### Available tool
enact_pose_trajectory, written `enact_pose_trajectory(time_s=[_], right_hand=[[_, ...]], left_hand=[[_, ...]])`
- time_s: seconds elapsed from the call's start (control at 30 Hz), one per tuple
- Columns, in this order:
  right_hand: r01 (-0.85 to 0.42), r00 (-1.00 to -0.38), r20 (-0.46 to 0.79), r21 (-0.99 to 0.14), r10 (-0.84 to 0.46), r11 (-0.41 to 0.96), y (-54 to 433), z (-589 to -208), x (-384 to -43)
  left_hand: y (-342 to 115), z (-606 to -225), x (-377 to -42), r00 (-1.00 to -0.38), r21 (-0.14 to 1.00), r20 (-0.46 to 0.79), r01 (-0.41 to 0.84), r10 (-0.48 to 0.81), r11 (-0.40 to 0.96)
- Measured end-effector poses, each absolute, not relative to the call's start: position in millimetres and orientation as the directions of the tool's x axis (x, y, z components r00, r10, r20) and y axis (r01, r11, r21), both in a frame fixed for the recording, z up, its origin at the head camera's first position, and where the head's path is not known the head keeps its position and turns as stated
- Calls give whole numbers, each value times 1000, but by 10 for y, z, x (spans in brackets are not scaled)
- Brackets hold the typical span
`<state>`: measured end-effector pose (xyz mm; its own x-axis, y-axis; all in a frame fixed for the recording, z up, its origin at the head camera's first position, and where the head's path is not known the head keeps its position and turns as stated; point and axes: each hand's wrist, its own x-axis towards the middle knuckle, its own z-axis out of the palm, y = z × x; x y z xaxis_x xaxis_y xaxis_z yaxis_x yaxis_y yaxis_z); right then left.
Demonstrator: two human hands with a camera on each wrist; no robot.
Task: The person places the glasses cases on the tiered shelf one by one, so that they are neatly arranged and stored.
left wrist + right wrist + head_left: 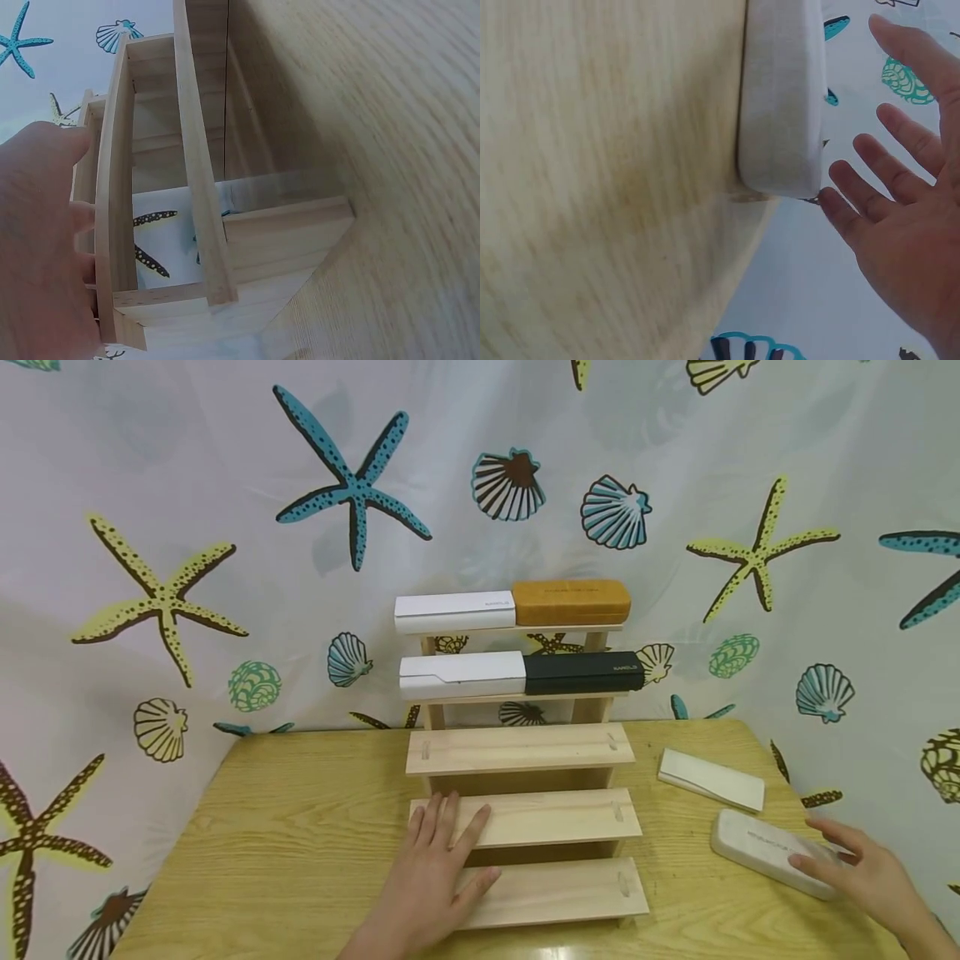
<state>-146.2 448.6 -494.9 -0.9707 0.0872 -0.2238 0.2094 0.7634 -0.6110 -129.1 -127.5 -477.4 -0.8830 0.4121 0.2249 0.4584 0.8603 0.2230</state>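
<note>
Rests left grip (431, 877) straight-fingered on rack (551, 818), with unclosed right grip (870, 872) beside pale case (757, 847), likely light, stiff, best held mid-length

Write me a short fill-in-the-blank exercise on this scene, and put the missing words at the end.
1. The hand that rests on the wooden rack is the person's ____ hand.
2. Counting every level, the rack has ____ shelves.
3. One level below the orange case, beside a white case, sits a case coloured ____.
4. On the table, right of the rack, lie ____ cases, the nearer one by the other hand.

Missing words: left; five; black; two.
</note>
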Motion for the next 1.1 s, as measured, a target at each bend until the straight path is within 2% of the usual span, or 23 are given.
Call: enact_pose_trajectory(time_s=[0.27,0.53,1.1], right_hand=[[225,-964,-247,-557,99,799,4514,-5062,-1465],[292,-933,-335,-495,130,818,4552,-5169,-1479],[290,-929,-353,-507,111,812,4526,-5140,-1470]], left_hand=[[-1282,-4827,-1281,-858,181,296,482,420,857],[-1286,-4859,-1269,-855,202,315,485,412,851],[-1286,-4881,-1260,-842,177,352,488,408,855]])
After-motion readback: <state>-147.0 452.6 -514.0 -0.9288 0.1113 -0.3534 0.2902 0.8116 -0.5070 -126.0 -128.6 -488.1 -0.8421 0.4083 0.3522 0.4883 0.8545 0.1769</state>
